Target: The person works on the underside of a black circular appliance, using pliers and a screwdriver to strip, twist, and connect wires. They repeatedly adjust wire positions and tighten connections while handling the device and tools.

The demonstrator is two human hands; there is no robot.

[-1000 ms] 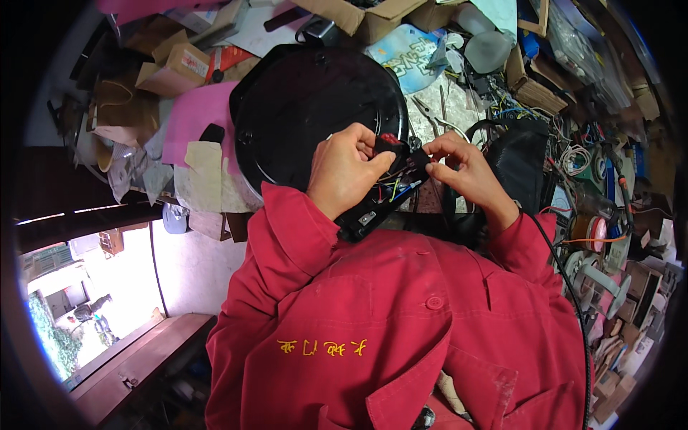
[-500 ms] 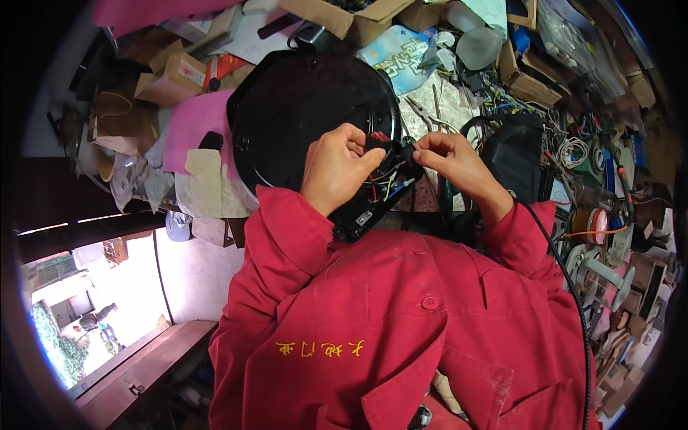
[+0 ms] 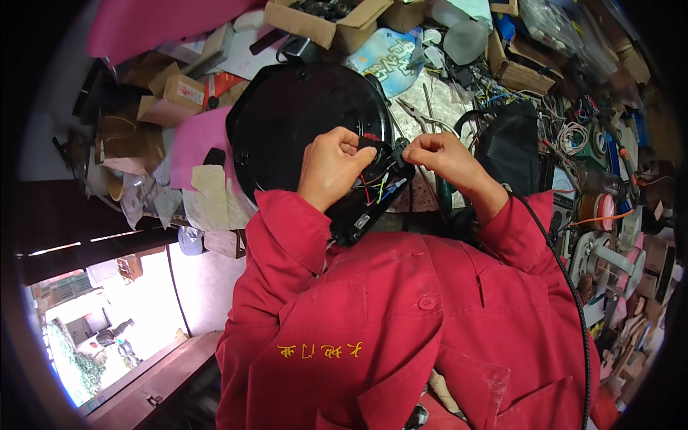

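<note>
A large, round, glossy black appliance (image 3: 301, 107) lies on the bench, with its opened black handle end nearest to me. Thin red, yellow-green, blue and white wires (image 3: 380, 193) show inside that end. My left hand (image 3: 326, 172) is closed in a pinch beside the wires, thumb against forefinger, and what it holds cannot be made out. Across from it, my right hand (image 3: 455, 166) pinches a small black piece (image 3: 399, 155) at the wires' right side. The fingertips of both hands are a short way apart.
Pliers (image 3: 419, 116) with pale handles lie beyond my right hand. A black bag-like item (image 3: 510, 147) stands right of it. Cardboard boxes (image 3: 175, 93) and pink sheeting (image 3: 197, 147) crowd the left. Tangled wires and a white coil (image 3: 572, 137) fill the right.
The view has shifted slightly. My right hand's fingertips and the black piece have moved a little to the left, while my left hand keeps its pinch.
</note>
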